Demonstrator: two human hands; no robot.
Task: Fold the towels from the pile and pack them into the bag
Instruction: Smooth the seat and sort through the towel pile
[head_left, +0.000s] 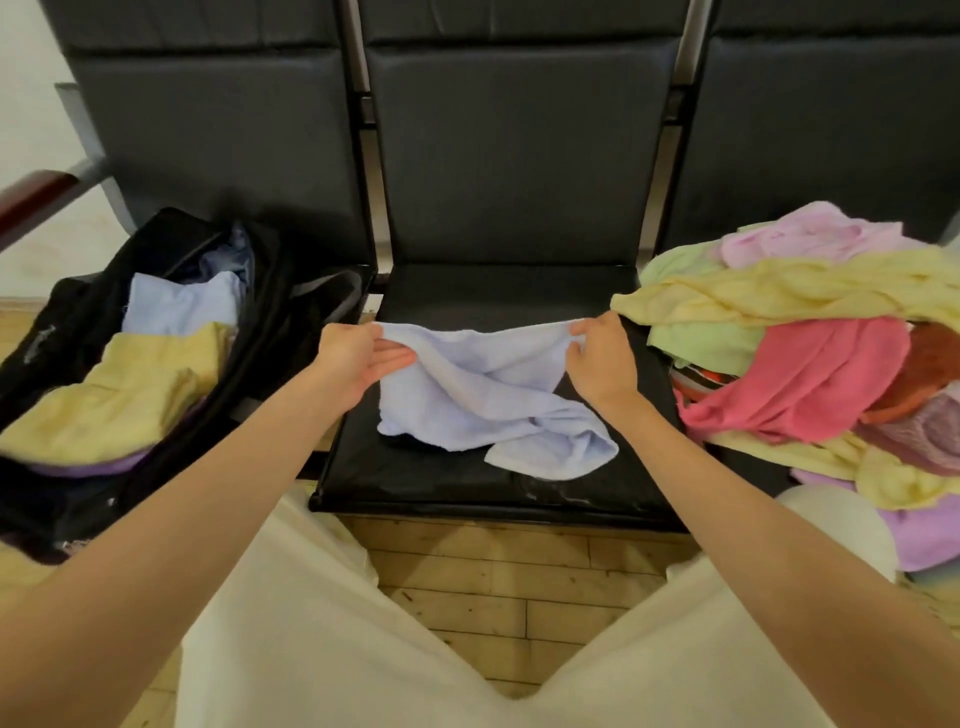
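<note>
Left hand (358, 358) and right hand (602, 358) pinching far corners of blue towel (488, 400), stretched over seat (467, 483) between bag (270, 332) and pile (789, 332). Near end twisted, possibly knotted; risk: crooked fold, or hem sliding off front edge.

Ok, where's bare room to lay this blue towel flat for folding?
The middle seat: bare black cushion behind the light blue towel and along its front edge. Crowded: the towel pile covers the right seat, the bag fills the left.
</note>
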